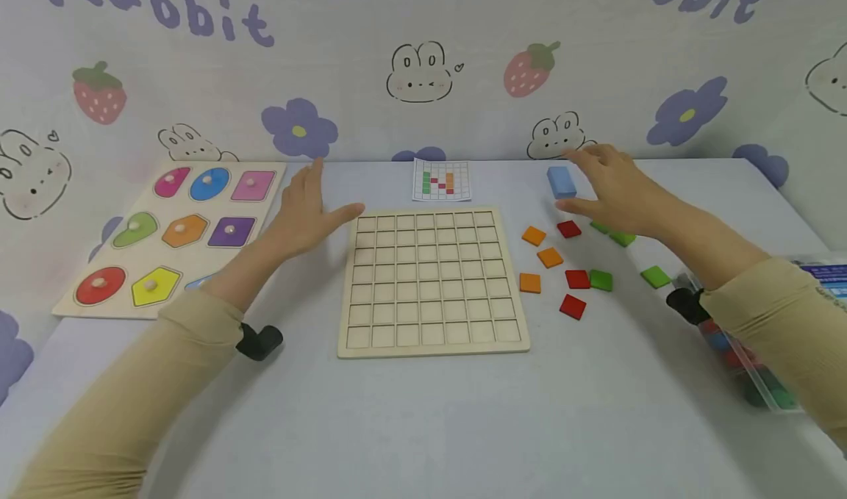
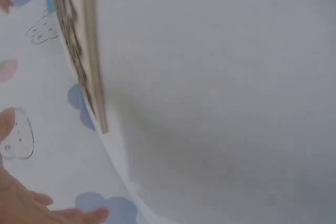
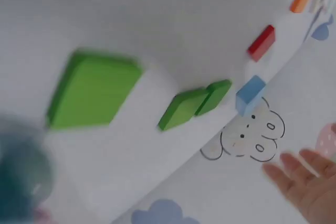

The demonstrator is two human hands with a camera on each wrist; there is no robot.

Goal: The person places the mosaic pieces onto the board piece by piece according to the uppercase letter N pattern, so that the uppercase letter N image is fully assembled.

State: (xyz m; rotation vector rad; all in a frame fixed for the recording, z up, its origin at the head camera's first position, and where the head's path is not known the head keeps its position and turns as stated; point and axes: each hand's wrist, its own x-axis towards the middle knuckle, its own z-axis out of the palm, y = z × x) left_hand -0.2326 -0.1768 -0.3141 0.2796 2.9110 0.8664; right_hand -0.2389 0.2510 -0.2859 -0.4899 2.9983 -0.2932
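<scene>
The left hand (image 1: 301, 216) hangs spread by the bare grid (image 1: 428, 293), the right hand (image 1: 615, 194) likewise near the block (image 1: 561, 182), neither holding anything. Tiles (image 1: 578, 279) lie beside the grid; placing seems unbegun, and the next move probably calls for pinching one.

A wrinkled tan cloth sleeve (image 1: 126, 396) at lower left and a matching tan sleeve (image 1: 781, 322) at lower right border rounded black wrist attachments (image 1: 259, 342).
</scene>
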